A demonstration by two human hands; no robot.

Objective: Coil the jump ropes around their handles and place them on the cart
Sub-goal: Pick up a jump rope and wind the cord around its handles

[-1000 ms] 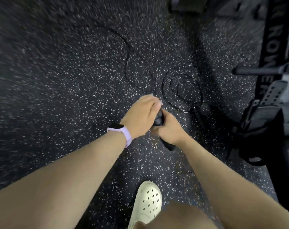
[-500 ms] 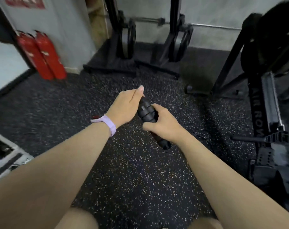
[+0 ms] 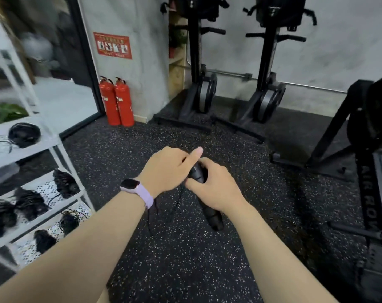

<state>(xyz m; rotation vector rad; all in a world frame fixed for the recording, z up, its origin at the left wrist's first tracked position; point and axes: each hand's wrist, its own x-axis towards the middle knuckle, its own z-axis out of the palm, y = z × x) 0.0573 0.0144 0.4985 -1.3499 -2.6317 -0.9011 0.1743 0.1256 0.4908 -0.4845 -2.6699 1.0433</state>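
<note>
Cart (image 3: 61,149) now in view, right hand (image 3: 216,189) gripping handles (image 3: 209,213), left hand (image 3: 168,169) touching.

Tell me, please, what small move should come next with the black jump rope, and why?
Probably another wrap: the right hand grips the black ribbed handles, while the left hand pinches the thin black cord, which hangs slack below. The white wire cart waits at left.

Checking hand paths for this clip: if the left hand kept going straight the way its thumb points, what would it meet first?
Almost at once the right hand, which grips the jump rope handles just past the left hand.
</note>
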